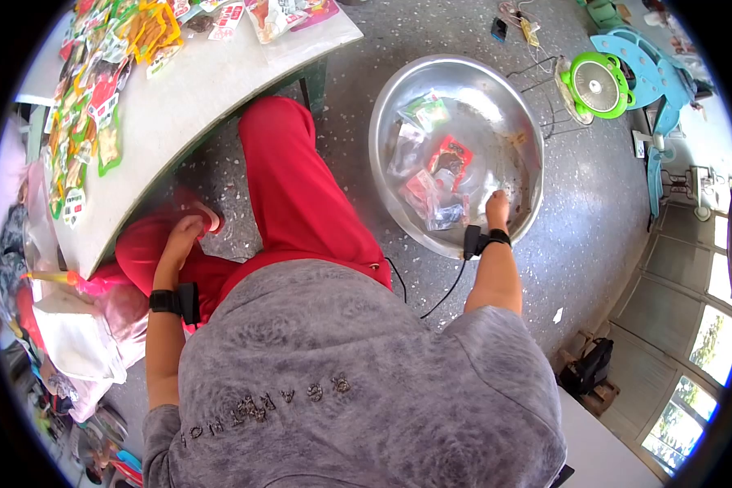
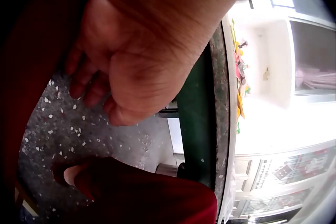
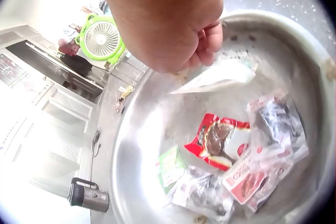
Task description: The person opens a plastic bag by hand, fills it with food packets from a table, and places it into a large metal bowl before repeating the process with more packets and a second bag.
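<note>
My right hand [image 1: 497,208] reaches into a big steel basin [image 1: 382,122] on the floor. In the right wrist view its curled fingers [image 3: 210,40] pinch one end of a pale, see-through packet [image 3: 220,76], lifted above the basin wall [image 3: 136,145]. Below it lie a red snack packet [image 3: 220,137], a green one [image 3: 170,163] and several clear ones. My left hand [image 1: 183,234] hangs by my red-trousered knee [image 1: 281,163] under the table edge; its fingers [image 2: 84,79] are loosely curled and hold nothing.
A white table [image 1: 195,89] at the left carries several snack packets [image 1: 98,89]. A green fan [image 1: 600,84] and a blue plastic chair [image 1: 655,77] stand beyond the basin, with cables on the speckled floor. A dark flask [image 3: 88,195] lies beside the basin.
</note>
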The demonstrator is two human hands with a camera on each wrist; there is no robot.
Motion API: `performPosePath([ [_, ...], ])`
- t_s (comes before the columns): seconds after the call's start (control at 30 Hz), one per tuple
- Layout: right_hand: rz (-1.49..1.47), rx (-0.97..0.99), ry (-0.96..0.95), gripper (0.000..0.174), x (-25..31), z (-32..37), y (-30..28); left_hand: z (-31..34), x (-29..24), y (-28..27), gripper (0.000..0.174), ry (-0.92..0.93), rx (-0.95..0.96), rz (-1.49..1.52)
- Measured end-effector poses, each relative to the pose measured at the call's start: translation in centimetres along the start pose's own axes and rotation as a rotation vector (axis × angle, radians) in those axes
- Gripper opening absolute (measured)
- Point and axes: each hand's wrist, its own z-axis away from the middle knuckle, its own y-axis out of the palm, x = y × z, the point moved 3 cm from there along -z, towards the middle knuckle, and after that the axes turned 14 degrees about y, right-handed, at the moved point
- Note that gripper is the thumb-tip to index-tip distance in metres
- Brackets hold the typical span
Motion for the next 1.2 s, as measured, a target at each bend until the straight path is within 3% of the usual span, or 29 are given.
performPosePath([
  [0.17, 0.031, 0.233, -0.249, 0.018, 3.2, 3.9, 10.3, 0.2, 0.2, -0.2, 0.024, 0.004, -0.047, -0.01],
  [0.23, -0.102, 0.403, -0.171, 0.019, 6.0, 5.7, 13.4, 0.5, 0.0, -0.3, 0.022, 0.008, -0.105, -0.007],
  [0.3, -0.014, 0.466, -0.506, 0.019, 9.1, 7.2, 14.3, 0.7, -0.3, -0.2, 0.021, 0.03, -0.077, 0.049],
  [0.37, 0.09, 0.564, -0.622, 0.022, 13.7, 8.5, 12.5, 1.0, -0.6, -0.3, 0.02, 0.066, -0.063, 0.066],
  [0.43, -0.173, 0.549, -0.667, 0.022, 17.2, 9.0, 10.7, 0.9, -0.3, -0.6, 0.018, 0.111, -0.077, 0.036],
  [0.5, -0.436, 0.688, -0.355, 0.021, 22.6, 11.1, 5.9, 1.2, 0.0, -0.8, 0.016, 0.223, -0.138, 0.129],
  [0.53, -0.443, 0.696, -0.417, 0.021, 23.8, 10.5, 6.5, 1.3, -0.1, -1.0, 0.016, 0.267, -0.174, 0.132],
  [0.63, -0.557, 0.786, -0.413, 0.019, 31.1, 14.3, 0.3, 0.3, 2.7, -2.5, 0.016, 0.381, -0.179, 0.296],
  [0.77, -0.664, 0.685, -0.744, 0.022, 37.4, 19.6, -4.4, 5.1, -3.6, -4.9, 0.017, 0.424, -0.458, 0.266],
  [0.87, -0.706, 0.739, -0.776, 0.024, 39.5, 23.1, -4.2, 9.3, -6.3, -8.4, 0.016, 0.491, -0.562, 0.066],
  [0.9, -0.739, 0.594, -0.973, 0.023, 40.1, 24.1, -4.0, 10.6, -6.6, -9.6, 0.016, 0.523, -0.592, 0.001],
  [0.97, -0.511, 0.342, -1.216, 0.022, 41.2, 26.3, -5.6, 13.0, -5.5, -12.6, 0.015, 0.518, -0.694, 0.146],
  [1.03, -0.495, 0.274, -1.232, 0.021, 41.3, 27.3, -5.5, 16.2, -4.3, -15.7, 0.015, 0.418, -0.951, -0.012],
  [1.07, -0.489, 0.24, -1.238, 0.02, 41.4, 27.5, -5.4, 17.8, -3.4, -17.7, 0.014, 0.381, -1.149, -0.35],
  [1.1, -0.492, 0.229, -1.245, 0.02, 41.5, 27.7, -5.3, 19.5, -2.3, -19.8, 0.013, 0.422, -1.311, -0.48],
  [1.2, -0.499, 0.207, -1.251, 0.018, 41.7, 27.9, -5.2, 24.4, 0.2, -25.1, 0.022, 0.067, -1.465, -0.682],
])
